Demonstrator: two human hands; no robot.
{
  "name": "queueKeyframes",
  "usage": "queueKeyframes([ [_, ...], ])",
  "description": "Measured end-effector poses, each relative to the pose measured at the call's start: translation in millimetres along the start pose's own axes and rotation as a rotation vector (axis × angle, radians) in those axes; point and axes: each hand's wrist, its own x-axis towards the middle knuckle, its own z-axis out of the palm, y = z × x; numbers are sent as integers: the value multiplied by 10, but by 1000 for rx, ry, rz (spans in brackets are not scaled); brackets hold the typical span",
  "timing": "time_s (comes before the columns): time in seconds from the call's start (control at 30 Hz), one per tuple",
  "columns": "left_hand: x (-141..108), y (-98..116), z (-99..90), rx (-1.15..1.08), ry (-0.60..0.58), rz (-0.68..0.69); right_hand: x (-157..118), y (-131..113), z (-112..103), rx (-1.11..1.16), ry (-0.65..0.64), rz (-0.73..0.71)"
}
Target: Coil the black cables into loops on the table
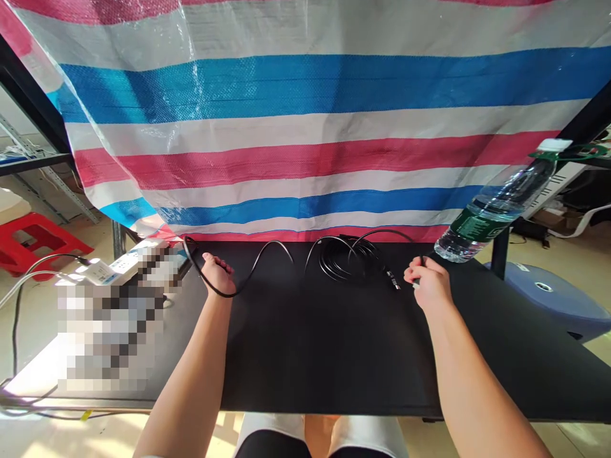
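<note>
A long black cable (pixel 329 259) lies partly in a loose coil near the back of the black table. From the coil a metal-tipped plug (pixel 394 281) points toward the front right. My left hand (pixel 218 273) is closed left of the coil, and a loop of the cable runs across its wrist; what sits inside the fingers is mostly hidden. On the right, my right hand (pixel 429 280) pinches a dark piece of the cable, with a small light tip showing below the fingers. One strand arches from the coil toward this hand.
A water bottle (pixel 496 210) stands beyond my right hand. White power strips (pixel 128 261) and a blurred-out item lie on the table's left. A striped plastic sheet (pixel 305 146) hangs behind. A red stool (pixel 38 245) and a blue lidded bin (pixel 554 292) flank the table (pixel 324 356).
</note>
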Motion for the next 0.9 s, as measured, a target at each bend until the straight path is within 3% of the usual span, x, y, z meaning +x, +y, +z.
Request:
queueKeyframes([
  [0.17,-2,105,-47,-33,18,-159,-30,-95,-121,338,25,-124],
  [0.37,-11,190,-84,-49,29,-229,21,-31,-371,367,171,-226],
  [0.6,-25,232,-100,-36,46,-220,96,-18,-540,481,350,-138],
  [0.77,19,187,-95,9,31,-196,77,-31,-507,455,238,-195],
  [0.9,-22,90,-28,107,-21,22,-5,-82,-285,402,62,-193],
])
